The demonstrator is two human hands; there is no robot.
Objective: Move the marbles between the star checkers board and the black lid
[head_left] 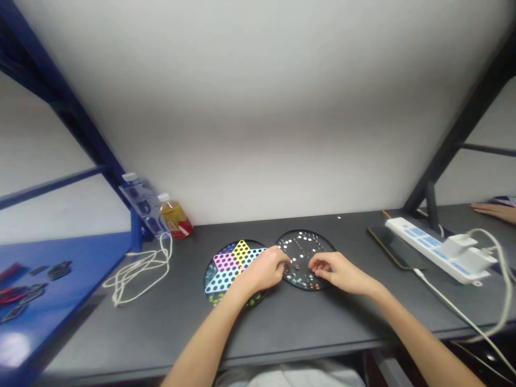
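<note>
A round Chinese checkers board [226, 280] with a coloured star of holes lies on the dark table. Beside it on the right, touching or nearly so, is a round black tray [297, 248] with white spots and small marbles in it. My left hand [266, 267] reaches over the right side of the board to the tray's left edge, its fingers curled together. Over the tray's right part is my right hand [334, 270], fingers bent and pinched toward the thumb. Whatever either hand's fingertips hold is too small or hidden to make out.
A tangled white cable [141, 269] lies at left, near a clear bottle [143, 201] and a yellow-red drink bottle [176, 217]. At right are a phone [395, 247] and a white power strip [433, 250] with cords. Another person's hand [494, 210] shows far right.
</note>
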